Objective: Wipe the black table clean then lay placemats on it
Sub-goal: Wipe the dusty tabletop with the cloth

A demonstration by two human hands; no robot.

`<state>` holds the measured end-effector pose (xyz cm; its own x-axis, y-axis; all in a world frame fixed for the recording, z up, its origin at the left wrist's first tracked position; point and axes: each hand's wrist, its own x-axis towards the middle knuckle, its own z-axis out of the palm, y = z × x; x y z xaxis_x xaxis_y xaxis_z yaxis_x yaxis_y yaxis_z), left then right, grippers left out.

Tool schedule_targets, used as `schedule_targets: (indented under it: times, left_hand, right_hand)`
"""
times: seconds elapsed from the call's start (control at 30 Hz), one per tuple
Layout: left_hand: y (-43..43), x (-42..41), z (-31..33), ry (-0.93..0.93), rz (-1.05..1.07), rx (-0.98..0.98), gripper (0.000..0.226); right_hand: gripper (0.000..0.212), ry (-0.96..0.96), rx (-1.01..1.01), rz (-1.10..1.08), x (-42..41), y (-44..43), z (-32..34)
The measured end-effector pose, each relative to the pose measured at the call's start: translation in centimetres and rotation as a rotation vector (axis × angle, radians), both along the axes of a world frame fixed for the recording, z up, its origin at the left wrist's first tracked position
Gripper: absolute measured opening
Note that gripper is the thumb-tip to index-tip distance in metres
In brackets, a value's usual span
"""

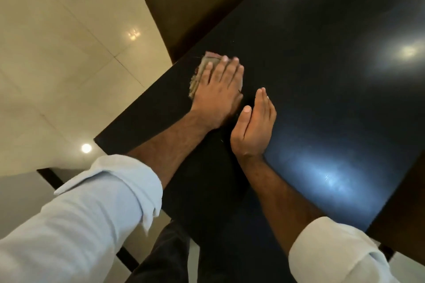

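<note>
Pressing flat with straight, close fingers: left hand (218, 82) on the cloth (200, 71), near the left edge of the black table (322, 80). Just beside, right hand (255, 126) set on its edge, fingers straight, holding nothing. Soft, light, frayed rag by the look; best kept under the palm, likely to bunch. Glossy top, probably slick. Brown chair (190, 7) far, pale tiled floor (57, 41) left.

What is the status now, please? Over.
Left hand flat, pressing cloth on black table. Right hand open, resting beside it. No placemats in view. Chair at table's edge.
</note>
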<state>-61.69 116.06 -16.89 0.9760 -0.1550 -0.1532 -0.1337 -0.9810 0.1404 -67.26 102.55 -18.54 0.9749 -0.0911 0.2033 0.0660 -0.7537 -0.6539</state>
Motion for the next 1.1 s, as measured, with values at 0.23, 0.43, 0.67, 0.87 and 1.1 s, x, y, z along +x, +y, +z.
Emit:
schedule_targets:
  times: [0.23, 0.43, 0.67, 0.87, 1.1]
  left_hand:
    - [1.7, -2.1, -0.1, -0.01, -0.139, 0.041, 0.082]
    - [1.5, 8.4, -0.7, -0.012, 0.136, 0.022, 0.079]
    - [-9.2, -7.1, -0.5, -0.045, -0.238, 0.017, 0.08]
    - [-14.8, -24.0, -1.0, 0.144, -0.387, -0.1, 0.083]
    - [-20.3, -36.4, -1.7, 0.112, -0.555, -0.116, 0.075]
  right_hand:
    - [0.049, 0.089, -0.477, 0.185, 4.6, -6.6, 1.1]
    - [0.05, 0.088, -0.636, 0.209, 3.5, -14.1, 0.8]
    - [0.054, 0.094, -0.539, 0.117, -0.7, -17.8, 0.2]
    - [0.056, 0.16, -0.473, 0.2, -8.1, -20.5, 1.0]
    - [0.055, 0.284, -0.407, 0.198, -20.7, -25.3, 1.0]
